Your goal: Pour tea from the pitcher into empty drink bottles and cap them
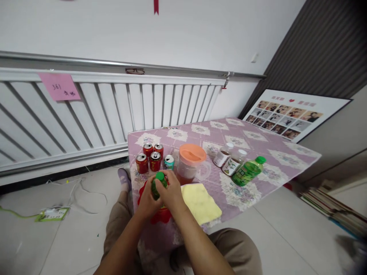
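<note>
Cupping a green-capped bottle (155,193) from both sides with left hand (147,201) and right hand (172,191), probably to steady it; curled round rather than spread, with exact finger contact too hidden to tell. Over or on a red tray (163,217), cannot tell which. Near a yellow cloth (200,204), apparently placed within easy reach. Farther out, past an orange-lidded pitcher (187,168), to clustered cans (155,162) on one side and lined-up bottles (231,167) on the other, seemingly grouped by kind.
</note>
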Demonstrator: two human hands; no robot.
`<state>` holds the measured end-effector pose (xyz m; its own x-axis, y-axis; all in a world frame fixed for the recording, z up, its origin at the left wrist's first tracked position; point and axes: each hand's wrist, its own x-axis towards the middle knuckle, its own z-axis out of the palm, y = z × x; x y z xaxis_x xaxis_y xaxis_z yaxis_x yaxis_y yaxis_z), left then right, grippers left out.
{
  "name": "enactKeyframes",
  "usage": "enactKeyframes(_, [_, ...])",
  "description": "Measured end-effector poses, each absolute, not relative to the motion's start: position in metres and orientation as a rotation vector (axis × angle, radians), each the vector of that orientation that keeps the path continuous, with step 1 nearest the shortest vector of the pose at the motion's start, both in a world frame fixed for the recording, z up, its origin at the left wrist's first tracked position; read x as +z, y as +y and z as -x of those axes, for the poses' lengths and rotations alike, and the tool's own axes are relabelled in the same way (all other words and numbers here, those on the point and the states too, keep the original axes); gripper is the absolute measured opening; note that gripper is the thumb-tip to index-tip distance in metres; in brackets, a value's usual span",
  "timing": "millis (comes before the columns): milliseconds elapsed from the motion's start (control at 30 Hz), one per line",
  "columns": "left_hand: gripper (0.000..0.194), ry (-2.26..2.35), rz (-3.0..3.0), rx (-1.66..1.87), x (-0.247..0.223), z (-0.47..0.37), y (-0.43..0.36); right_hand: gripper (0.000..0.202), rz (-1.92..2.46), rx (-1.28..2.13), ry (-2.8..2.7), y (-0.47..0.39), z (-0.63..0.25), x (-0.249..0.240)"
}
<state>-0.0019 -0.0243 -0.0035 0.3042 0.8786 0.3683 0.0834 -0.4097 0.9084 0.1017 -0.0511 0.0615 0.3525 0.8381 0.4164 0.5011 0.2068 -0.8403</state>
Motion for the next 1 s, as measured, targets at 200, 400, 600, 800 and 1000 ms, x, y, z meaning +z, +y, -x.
enactKeyframes(200, [0.066,0.871,-1.745,1.169,-0.003,0.002,-0.024,0.030,1.542,0.435,-1.092,-0.051,-0.092,0.059])
enactKeyframes(400, [0.065,0.881,-1.759,1.164,-0.001,0.002,-0.024,0.019,1.511,0.357,-1.180,-0.050,-0.094,0.056])
enactKeyframes(600, [0.067,0.947,-1.781,1.157,-0.004,0.003,-0.024,0.026,1.431,0.388,-1.276,-0.051,-0.101,0.058])
enactKeyframes(800, [0.068,0.923,-1.773,1.156,-0.004,0.003,-0.024,0.026,1.392,0.482,-1.198,-0.053,-0.102,0.062])
enactKeyframes(1000, [0.067,0.965,-1.760,1.143,-0.003,0.002,-0.025,0.039,1.386,0.602,-0.958,-0.070,-0.133,0.054])
